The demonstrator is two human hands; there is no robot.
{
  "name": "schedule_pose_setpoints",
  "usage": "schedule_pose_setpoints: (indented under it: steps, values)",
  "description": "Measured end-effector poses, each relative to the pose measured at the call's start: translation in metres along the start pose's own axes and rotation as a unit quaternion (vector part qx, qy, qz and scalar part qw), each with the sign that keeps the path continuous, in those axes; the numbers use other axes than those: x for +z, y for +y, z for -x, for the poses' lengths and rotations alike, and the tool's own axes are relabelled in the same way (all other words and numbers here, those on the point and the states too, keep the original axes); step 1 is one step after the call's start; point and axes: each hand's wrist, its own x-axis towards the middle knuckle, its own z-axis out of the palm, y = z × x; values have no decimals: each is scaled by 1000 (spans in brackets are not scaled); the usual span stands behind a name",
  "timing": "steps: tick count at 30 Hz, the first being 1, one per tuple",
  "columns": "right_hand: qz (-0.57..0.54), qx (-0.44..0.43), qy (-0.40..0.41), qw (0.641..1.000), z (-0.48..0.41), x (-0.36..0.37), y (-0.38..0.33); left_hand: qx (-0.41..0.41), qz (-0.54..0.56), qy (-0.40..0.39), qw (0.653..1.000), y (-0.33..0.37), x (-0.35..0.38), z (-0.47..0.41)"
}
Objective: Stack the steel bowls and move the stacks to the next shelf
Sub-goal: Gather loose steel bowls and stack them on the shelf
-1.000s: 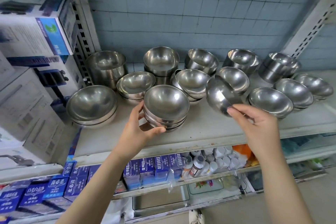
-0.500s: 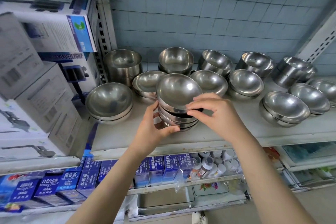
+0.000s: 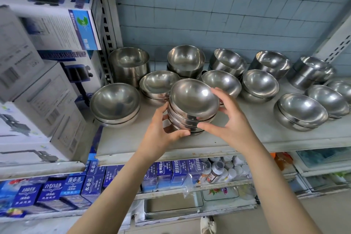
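Head view: left hand [image 3: 161, 131] and right hand [image 3: 234, 125] curl round the bowl stack [image 3: 191, 106]. I see it upright between them.

The bowl [image 3: 193, 97] that the right hand [image 3: 233, 123] held tilted, apart on the right, now sits nested on top of the stack [image 3: 182, 121]. That hand has moved from the bowl's rim to cup the stack's right side.

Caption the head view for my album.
Left hand and right hand clasp stacked shiny steel bowls at a grey shelf.
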Motion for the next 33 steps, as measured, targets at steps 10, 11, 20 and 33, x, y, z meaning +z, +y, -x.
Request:
schedule_pose_setpoints:
  steps: [10, 11, 20, 33]
  values:
    - [-55, 24, -12, 998, -8, -7, 6, -5, -23, 25, 999, 4, 3, 4]
    - [-59, 34, -16, 998, -8, -5, 9, -6, -25, 29, 999, 4, 4, 5]
    - [-117, 50, -28, 991, -8, 0, 25, -35, -21, 39, 998, 9, 6, 7]
    - [-20, 8, -65, 998, -24, -17, 18, -41, -15, 38, 998, 11, 10, 10]
